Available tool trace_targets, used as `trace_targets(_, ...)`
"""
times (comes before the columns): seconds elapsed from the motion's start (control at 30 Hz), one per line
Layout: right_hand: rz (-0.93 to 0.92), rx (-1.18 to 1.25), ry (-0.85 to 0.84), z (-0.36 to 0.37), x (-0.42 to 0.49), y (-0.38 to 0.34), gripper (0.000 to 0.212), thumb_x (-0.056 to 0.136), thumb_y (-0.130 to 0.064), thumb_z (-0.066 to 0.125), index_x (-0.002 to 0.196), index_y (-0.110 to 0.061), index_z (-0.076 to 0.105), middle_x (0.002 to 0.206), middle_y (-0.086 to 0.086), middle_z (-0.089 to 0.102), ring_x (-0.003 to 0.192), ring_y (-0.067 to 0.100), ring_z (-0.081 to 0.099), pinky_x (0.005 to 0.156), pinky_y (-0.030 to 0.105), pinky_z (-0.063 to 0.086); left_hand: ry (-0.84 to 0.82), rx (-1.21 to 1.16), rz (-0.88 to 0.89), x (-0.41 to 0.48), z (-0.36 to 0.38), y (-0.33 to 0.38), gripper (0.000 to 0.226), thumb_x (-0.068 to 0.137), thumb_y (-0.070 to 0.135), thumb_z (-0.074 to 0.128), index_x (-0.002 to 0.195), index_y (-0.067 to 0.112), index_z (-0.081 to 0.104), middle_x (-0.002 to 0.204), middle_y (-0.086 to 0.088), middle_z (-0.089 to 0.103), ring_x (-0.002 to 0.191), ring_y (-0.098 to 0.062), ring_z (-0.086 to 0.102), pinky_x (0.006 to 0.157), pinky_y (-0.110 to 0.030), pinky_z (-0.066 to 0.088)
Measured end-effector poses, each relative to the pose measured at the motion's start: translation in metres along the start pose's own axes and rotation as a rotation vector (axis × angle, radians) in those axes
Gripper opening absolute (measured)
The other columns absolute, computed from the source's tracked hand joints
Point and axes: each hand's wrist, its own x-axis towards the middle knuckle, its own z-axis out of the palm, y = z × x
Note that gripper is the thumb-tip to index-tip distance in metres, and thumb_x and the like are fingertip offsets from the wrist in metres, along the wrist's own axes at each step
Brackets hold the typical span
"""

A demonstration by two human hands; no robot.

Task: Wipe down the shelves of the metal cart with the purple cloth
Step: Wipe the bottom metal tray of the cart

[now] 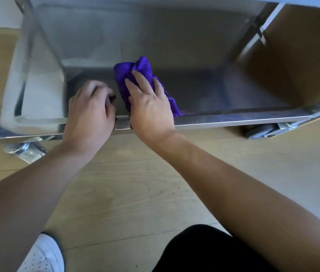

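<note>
The metal cart's bottom shelf (224,91) fills the upper half of the head view, a shallow steel tray with a raised front rim. A crumpled purple cloth (135,69) lies on the shelf near its front middle. My right hand (149,103) presses flat on the cloth with straight fingers, covering its near half. My left hand (90,107) rests on the front rim just left of the cloth, its fingers curled over the edge into the tray. The cloth's far end sticks out beyond my right fingertips.
The cart's upright posts (261,30) rise at the left and right. Caster wheels (259,131) sit under the front corners. Light wooden floor (135,183) spreads below. My white shoe (43,254) and dark trouser knee (204,250) are at the bottom edge.
</note>
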Motion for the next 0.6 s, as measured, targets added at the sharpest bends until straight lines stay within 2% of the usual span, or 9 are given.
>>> trace_targets(0.07,-0.042,0.085,0.059,-0.008,-0.001,0.007,0.048,0.086,-0.013,0.043,0.133,-0.017,0.052,0.147,0.005,0.045,0.133,0.025,0.044,0.114,0.041,0.030,-0.003,-0.023,0.000,-0.001,-0.004,-0.003,0.026,0.090,0.014,0.040,0.099,0.006,0.063,0.113,-0.009,0.059,0.085,-0.034,0.064,0.080,-0.050,0.052)
trace_targets(0.17,-0.016,0.185,0.205,-0.028,-0.003,0.053,0.042,0.082,-0.007,0.048,0.120,-0.008,0.065,0.135,0.015,0.057,0.121,0.028,0.055,0.108,0.040,0.039,0.003,-0.009,0.015,-0.004,-0.008,-0.002,0.024,0.091,0.010,0.042,0.099,0.005,0.065,0.116,-0.010,0.060,0.097,-0.030,0.063,0.087,-0.046,0.050)
trace_targets(0.23,0.147,0.121,0.150,-0.040,0.000,0.105,0.044,0.088,-0.012,0.044,0.129,-0.014,0.059,0.143,0.011,0.049,0.128,0.030,0.048,0.111,0.036,0.034,-0.004,-0.003,0.015,-0.006,-0.006,-0.001,0.024,0.091,0.009,0.042,0.099,0.006,0.065,0.118,-0.009,0.060,0.105,-0.028,0.061,0.090,-0.045,0.049)
trace_targets(0.3,0.341,0.076,0.122,-0.053,0.001,0.163,0.045,0.092,-0.018,0.041,0.135,-0.020,0.053,0.149,0.005,0.042,0.133,0.030,0.042,0.111,0.036,0.033,0.001,-0.025,0.011,-0.007,-0.003,-0.001,0.022,0.091,0.007,0.043,0.098,0.006,0.064,0.119,-0.010,0.059,0.104,-0.030,0.062,0.090,-0.048,0.049)
trace_targets(0.43,0.668,0.014,0.169,-0.084,-0.022,0.242,0.044,0.095,-0.016,0.041,0.138,-0.016,0.048,0.152,0.007,0.036,0.136,0.030,0.037,0.112,0.035,0.028,0.012,-0.039,0.041,-0.008,0.002,0.001,0.023,0.090,0.006,0.045,0.101,0.003,0.065,0.118,-0.014,0.060,0.102,-0.032,0.063,0.090,-0.052,0.049)
trace_targets(0.6,0.699,-0.017,0.170,-0.075,-0.018,0.231,0.045,0.095,-0.016,0.040,0.140,-0.016,0.047,0.154,0.005,0.033,0.136,0.032,0.036,0.110,0.034,0.025,0.049,0.001,0.037,-0.009,0.007,0.005,0.027,0.089,0.010,0.039,0.097,0.001,0.064,0.117,-0.018,0.059,0.099,-0.037,0.062,0.088,-0.053,0.050)
